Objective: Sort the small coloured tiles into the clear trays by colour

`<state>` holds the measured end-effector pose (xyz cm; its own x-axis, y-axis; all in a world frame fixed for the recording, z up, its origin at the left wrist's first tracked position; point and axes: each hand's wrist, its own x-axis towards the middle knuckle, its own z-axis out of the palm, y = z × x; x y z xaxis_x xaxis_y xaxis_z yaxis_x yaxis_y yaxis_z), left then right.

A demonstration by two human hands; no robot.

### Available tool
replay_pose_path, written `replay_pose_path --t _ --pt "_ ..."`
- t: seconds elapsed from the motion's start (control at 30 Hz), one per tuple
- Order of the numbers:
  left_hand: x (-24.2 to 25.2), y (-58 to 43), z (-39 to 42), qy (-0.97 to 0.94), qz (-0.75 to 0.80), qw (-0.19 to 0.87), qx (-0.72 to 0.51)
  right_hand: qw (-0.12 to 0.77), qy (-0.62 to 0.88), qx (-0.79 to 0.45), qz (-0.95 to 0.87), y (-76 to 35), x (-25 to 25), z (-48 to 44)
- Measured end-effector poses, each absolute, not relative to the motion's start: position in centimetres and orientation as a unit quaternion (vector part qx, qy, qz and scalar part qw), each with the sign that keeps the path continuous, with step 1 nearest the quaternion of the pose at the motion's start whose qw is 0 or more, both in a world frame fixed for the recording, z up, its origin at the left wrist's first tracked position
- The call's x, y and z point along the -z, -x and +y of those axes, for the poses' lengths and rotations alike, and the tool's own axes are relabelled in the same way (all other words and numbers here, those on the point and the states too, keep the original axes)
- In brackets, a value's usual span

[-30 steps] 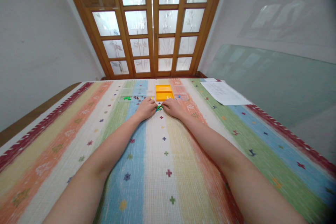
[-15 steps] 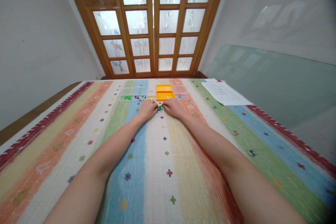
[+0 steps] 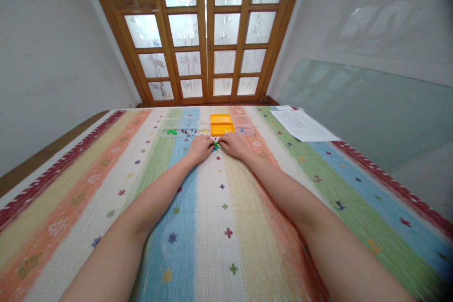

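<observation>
A small cluster of green, blue and yellow pieces (image 3: 216,146) lies on the striped tablecloth, between the fingertips of both hands. My left hand (image 3: 201,147) rests on the cloth at its left side, fingers bent inward and touching the cluster. From the right, my right hand (image 3: 231,145) reaches in, its fingers curled together at the pieces. Whatever either hand pinches is too small and too covered to name. Just behind the hands stands an open orange box (image 3: 222,119), with a few light bits near its front edge.
Left of the orange box are clear boxes holding green pieces (image 3: 171,132), dark brownish pieces (image 3: 188,131) and yellow pieces (image 3: 203,131). A clear box (image 3: 250,130) with blue bits sits on its right. Paper sheets (image 3: 302,125) lie at the back right of the tablecloth (image 3: 215,245).
My left fingertips have shifted slightly right over the cluster, so a little less of it shows. My right hand and the boxes stay in place.
</observation>
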<state>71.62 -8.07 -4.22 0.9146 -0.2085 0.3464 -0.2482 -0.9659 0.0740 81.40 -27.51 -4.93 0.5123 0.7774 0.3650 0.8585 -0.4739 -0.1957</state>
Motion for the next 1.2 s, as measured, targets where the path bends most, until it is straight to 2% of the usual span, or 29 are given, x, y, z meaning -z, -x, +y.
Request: replay_pose_path --t 0.73,0.9,1.2 --pt "4.2 -71.7 -7.8 -0.968 -0.121 0.121 -0.184 0.185 0.855 0.106 -0.473 -81.5 5.2 -27.5" --pt "4.4 -72.0 -7.6 -0.953 -0.078 0.217 -0.198 0.192 0.851 0.111 -0.475 -81.1 4.9 -27.6" --pt "5.6 -73.7 -6.2 -0.850 -0.019 0.461 -0.255 0.183 0.853 0.106 -0.477 -80.8 4.5 -27.7"
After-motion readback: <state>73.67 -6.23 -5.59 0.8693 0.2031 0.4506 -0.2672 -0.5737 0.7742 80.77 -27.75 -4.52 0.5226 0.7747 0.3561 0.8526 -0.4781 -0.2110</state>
